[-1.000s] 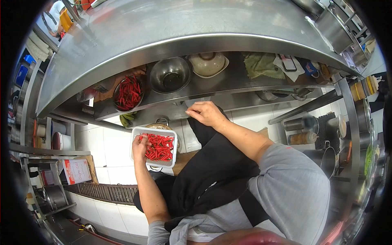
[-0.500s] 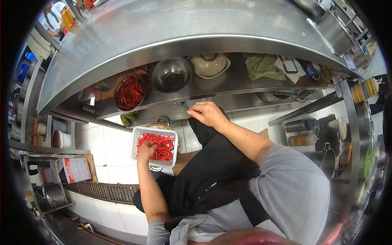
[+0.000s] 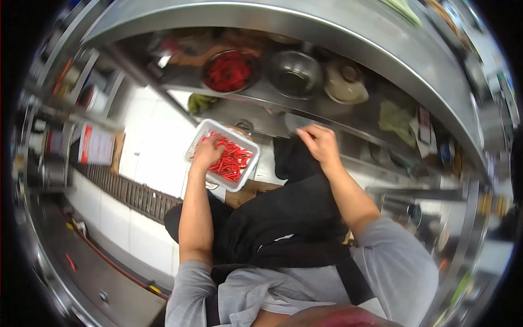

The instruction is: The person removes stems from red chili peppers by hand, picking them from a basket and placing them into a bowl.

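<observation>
A white plastic basket (image 3: 234, 134) holds a heap of red chillies (image 3: 231, 162). My left hand (image 3: 206, 153) reaches into its left side, fingers curled down among the chillies. The fingertips are partly hidden, so which chilli they grip does not show. Above my dark-clothed knee, my right hand (image 3: 321, 144) is raised to the right of the basket, its thumb and fingers drawn together. Anything in that pinch is too small to make out. On the shelf ahead stands a metal bowl of red chillies (image 3: 231, 72).
Beside the chilli bowl are another metal bowl (image 3: 295, 74) and a lidded pot (image 3: 345, 82). A green cloth (image 3: 395, 121) and a phone (image 3: 425, 117) lie farther right. The steel counter (image 3: 261, 16) overhangs this shelf. A floor drain grate (image 3: 128, 191) runs to the left.
My view has turned, so the basket and shelf items appear shifted right and tilted. My left hand stays in the basket, and my right hand stays raised over the knee.
</observation>
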`<state>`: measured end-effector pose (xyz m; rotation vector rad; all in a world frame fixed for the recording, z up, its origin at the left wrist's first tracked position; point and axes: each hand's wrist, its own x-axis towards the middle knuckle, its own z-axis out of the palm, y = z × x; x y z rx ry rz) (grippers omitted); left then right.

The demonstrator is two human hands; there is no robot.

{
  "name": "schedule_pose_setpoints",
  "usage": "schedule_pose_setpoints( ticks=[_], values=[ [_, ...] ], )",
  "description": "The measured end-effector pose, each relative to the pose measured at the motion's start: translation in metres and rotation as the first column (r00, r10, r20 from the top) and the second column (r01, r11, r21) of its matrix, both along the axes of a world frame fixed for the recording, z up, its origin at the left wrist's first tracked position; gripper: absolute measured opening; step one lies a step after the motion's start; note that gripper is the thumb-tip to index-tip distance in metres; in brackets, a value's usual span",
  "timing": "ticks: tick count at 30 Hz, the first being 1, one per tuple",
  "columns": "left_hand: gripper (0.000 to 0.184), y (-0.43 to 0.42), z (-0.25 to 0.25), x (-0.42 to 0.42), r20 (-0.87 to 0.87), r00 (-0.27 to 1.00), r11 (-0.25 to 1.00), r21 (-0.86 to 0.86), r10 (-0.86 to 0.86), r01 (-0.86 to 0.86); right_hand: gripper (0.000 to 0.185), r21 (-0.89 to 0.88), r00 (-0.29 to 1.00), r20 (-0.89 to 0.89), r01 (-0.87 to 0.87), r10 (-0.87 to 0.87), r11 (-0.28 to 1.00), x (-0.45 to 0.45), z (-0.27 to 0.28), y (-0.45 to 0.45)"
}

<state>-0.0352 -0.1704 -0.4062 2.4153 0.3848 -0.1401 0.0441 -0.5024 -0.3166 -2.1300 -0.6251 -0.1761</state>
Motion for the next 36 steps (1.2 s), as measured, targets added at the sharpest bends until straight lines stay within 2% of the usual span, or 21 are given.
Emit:
schedule_pose_setpoints(
  ticks=[2,4,8,10,12,14,17,19,20,22,23,25,27,28,29,30,31,32,34,36],
  values=[
    [0.041,-0.004,0.017,-0.001,-0.044,0.999,0.999,-0.051,-0.018,0.016,0.02,-0.036,0.998,-0.034,-0.05,0.049,0.998,0.0,0.003,-0.001],
    [0.042,-0.001,0.014,-0.001,-0.033,0.999,0.999,-0.052,-0.005,0.003,0.022,-0.07,0.968,-0.251,-0.012,-0.006,0.997,0.006,-0.001,-0.004],
    [0.043,-0.003,0.028,0.0,-0.054,0.998,1.0,0.007,-0.026,0.027,0.021,-0.084,0.976,-0.212,-0.076,0.057,0.994,0.02,0.02,0.018],
    [0.042,-0.002,0.033,0.001,-0.068,0.998,1.0,-0.003,-0.01,0.01,0.019,0.021,0.992,-0.06,-0.106,0.107,0.994,0.025,0.055,0.05],
    [0.042,0.001,0.024,0.005,-0.052,0.998,0.999,0.023,-0.036,0.037,0.019,0.069,0.996,-0.02,-0.09,0.091,0.994,0.042,0.077,0.08],
    [0.042,0.005,0.02,0.007,-0.033,0.999,0.999,0.008,-0.031,0.031,0.02,0.024,0.973,0.193,-0.129,0.123,0.991,0.074,0.092,0.111],
    [0.043,0.008,0.019,0.005,0.0,1.0,1.0,0.005,-0.026,0.026,0.024,0.011,0.973,0.186,-0.139,0.135,0.99,0.122,0.094,0.155],
    [0.043,0.01,0.02,0.003,0.027,0.999,1.0,0.019,-0.023,0.023,0.028,-0.323,0.972,0.226,0.004,0.072,0.947,0.159,0.075,0.179],
    [0.043,0.011,0.021,0.001,0.04,0.999,1.0,0.013,-0.024,0.024,0.028,-0.32,0.97,0.233,0.002,0.076,0.947,0.175,0.068,0.186],
    [0.043,0.012,0.023,-0.002,0.063,0.998,1.0,0.014,-0.015,0.014,0.041,-0.596,0.954,0.281,0.089,0.104,0.798,0.196,0.058,0.199],
    [0.043,0.012,0.024,-0.004,0.061,0.998,1.0,0.008,-0.006,0.005,0.041,-0.591,0.95,0.292,0.087,0.112,0.802,0.198,0.051,0.204],
    [0.042,0.012,0.03,-0.006,0.061,0.998,1.0,-0.007,-0.006,0.007,0.055,-0.501,0.861,0.454,0.034,0.229,0.865,0.199,0.049,0.206],
    [0.043,0.015,0.019,-0.002,0.084,0.996,0.999,0.02,-0.031,0.029,0.067,-0.578,0.752,0.596,0.157,0.282,0.801,0.222,0.026,0.212],
    [0.043,0.016,0.013,-0.001,0.108,0.994,0.999,0.02,-0.031,0.029,0.07,-0.594,0.825,0.522,0.169,0.217,0.787,0.212,0.033,0.216],
    [0.043,0.015,0.01,0.0,0.126,0.992,0.999,0.019,-0.03,0.028,0.058,-0.503,0.791,0.567,0.111,0.231,0.857,0.202,0.044,0.215],
    [0.043,0.014,0.015,0.002,0.149,0.988,0.999,0.026,-0.042,0.038,0.044,-0.506,0.798,0.554,0.098,0.236,0.857,0.208,0.042,0.22],
    [0.043,0.013,0.023,0.0,0.1,0.995,1.0,0.004,-0.028,0.028,0.031,-0.511,0.808,0.536,0.079,0.245,0.856,0.214,0.036,0.223],
    [0.043,0.012,0.028,-0.001,0.046,0.999,1.0,-0.019,-0.011,0.012,0.031,-0.506,0.801,0.548,0.089,0.24,0.858,0.22,0.031,0.224],
    [0.043,0.012,0.031,-0.002,0.057,0.998,1.0,-0.014,-0.01,0.011,0.015,-0.359,0.848,0.509,0.051,0.15,0.932,0.217,0.026,0.225],
    [0.043,0.01,0.03,-0.001,0.069,0.998,1.0,-0.013,-0.01,0.011,0.013,-0.292,0.828,0.552,0.082,0.098,0.953,0.213,0.025,0.223]
  ],
)
